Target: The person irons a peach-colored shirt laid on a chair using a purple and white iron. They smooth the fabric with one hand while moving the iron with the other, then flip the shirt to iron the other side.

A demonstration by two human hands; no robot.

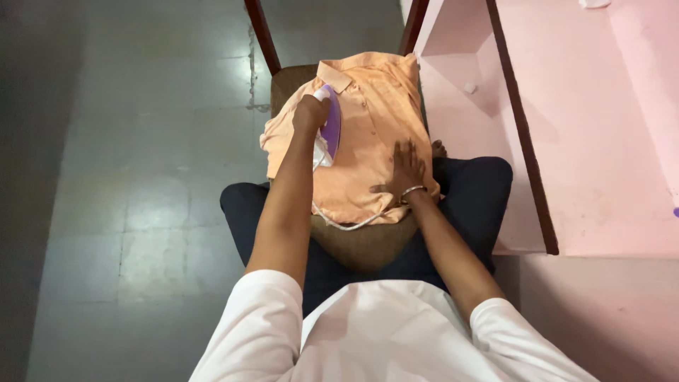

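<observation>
So here's the setup: a peach-orange collared button-up shirt (368, 134) is spread over the padded brown seat of a dark wooden chair (361, 247), collar pointing away from the person, hem hanging toward their knees. The person sits right up against the chair, dark trousers on either side of the seat, white short sleeves at the bottom of the view.

The left hand (311, 113) is wrapped around the handle of a purple and white electric iron (329, 131), fingers closed tight on it. The iron sits on the left half of the shirt, just below the collar and beside the button placket. Its white cord (343, 225) trails down across the fabric and loops along the shirt's lower edge.

The right hand (404, 170) lies flat on the lower right part of the shirt, fingers spread wide and pressing the cloth, gripping nothing. There's a thin metal bangle (412, 191) on that wrist.

To the right is a pink table with a dark wooden edge (523, 141), close beside the chair. Grey tiled floor (141, 177) on the left.
</observation>
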